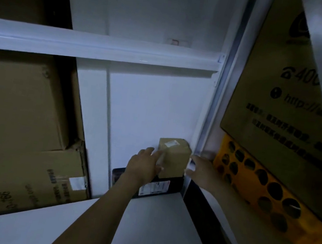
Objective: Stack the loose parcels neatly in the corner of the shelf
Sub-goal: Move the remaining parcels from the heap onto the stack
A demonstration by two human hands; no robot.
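A small brown cardboard parcel (174,159) with a white label on top stands in the back right corner of the white shelf (154,224). It sits on a flat black parcel (159,186) with a white shipping label. My left hand (143,166) lies against the brown parcel's left side with its fingers stretched forward. My right hand (201,170) reaches in beside the parcel's right side, fingers extended, next to the shelf's upright post. Whether the right fingers touch the parcel I cannot tell.
Large cardboard boxes (17,122) fill the left of the shelf. A white shelf beam (104,47) runs overhead. To the right of the post (213,108) stands a big printed carton (293,88) above a yellow perforated crate (260,189).
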